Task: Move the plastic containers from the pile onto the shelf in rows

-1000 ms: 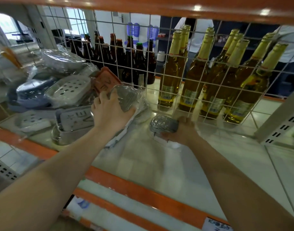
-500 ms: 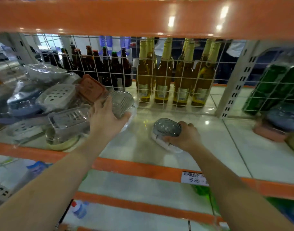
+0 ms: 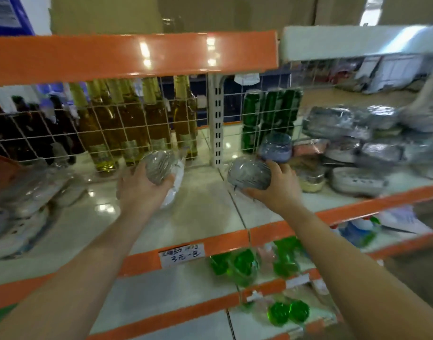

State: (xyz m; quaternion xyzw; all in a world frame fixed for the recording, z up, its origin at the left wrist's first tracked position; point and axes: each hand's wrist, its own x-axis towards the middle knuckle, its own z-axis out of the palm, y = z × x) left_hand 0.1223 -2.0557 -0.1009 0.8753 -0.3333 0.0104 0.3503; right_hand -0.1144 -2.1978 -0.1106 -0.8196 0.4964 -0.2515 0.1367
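Note:
My left hand (image 3: 143, 190) grips a grey plastic container (image 3: 157, 168) in clear wrap, held above the white shelf (image 3: 200, 217). My right hand (image 3: 275, 190) grips a second grey wrapped container (image 3: 249, 174), lifted just over the shelf near the upright post. To the right lie rows of wrapped containers (image 3: 357, 148), stacked in layers. A loose pile of wrapped containers (image 3: 31, 190) sits at the left edge, blurred.
A wire grid (image 3: 112, 133) backs the shelf, with yellow bottles (image 3: 136, 123) and dark bottles (image 3: 26, 128) behind it. Green cans (image 3: 269, 114) stand behind the right grid. An orange shelf edge (image 3: 127, 55) hangs overhead. Green bottles (image 3: 237, 263) fill the lower shelf.
Both hands have lifted their containers off the shelf and carried them rightward. The view swung right, away from the pile and toward the stacked rows.

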